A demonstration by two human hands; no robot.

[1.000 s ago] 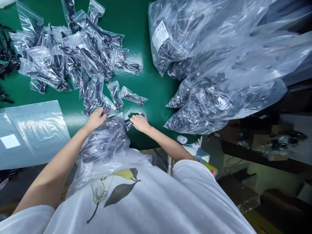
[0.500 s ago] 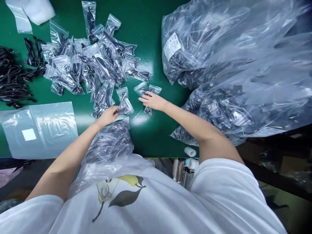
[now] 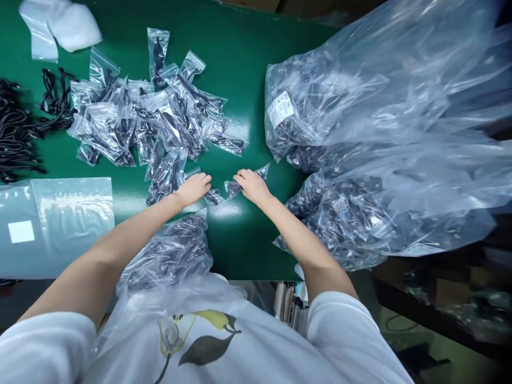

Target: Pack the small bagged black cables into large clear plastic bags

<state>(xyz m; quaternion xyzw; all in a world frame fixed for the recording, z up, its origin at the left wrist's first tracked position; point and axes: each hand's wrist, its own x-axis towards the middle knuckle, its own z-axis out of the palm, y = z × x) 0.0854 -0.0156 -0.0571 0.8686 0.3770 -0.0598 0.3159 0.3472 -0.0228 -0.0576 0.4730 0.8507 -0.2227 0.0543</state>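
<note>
My left hand (image 3: 195,189) curls palm down over a small zip bag with a black cable (image 3: 215,197), which shows on both sides of its fingers. Just to the right, my right hand (image 3: 253,185) has its fingers closed on another bagged cable (image 3: 232,188); the clear end of that bag sticks out behind the knuckles. A short gap of table separates the hands. Close to my left wrist lies the edge of a heap of bagged cables (image 3: 172,122). Below it, a large clear bag full of bagged cables (image 3: 172,242) leans against my shirt.
Big clear sacks of bagged cables (image 3: 352,208), one with a white label (image 3: 280,109), fill the right side of the green table (image 3: 240,32). Loose black cables (image 3: 16,133) lie at left, above a flat plastic bag (image 3: 72,213). White sheets (image 3: 72,26) lie at the back left.
Both hands have come down onto bagged cables; the right hand's spread fingers have closed on one. My left hand has moved right over another. The camera view has shifted slightly.
</note>
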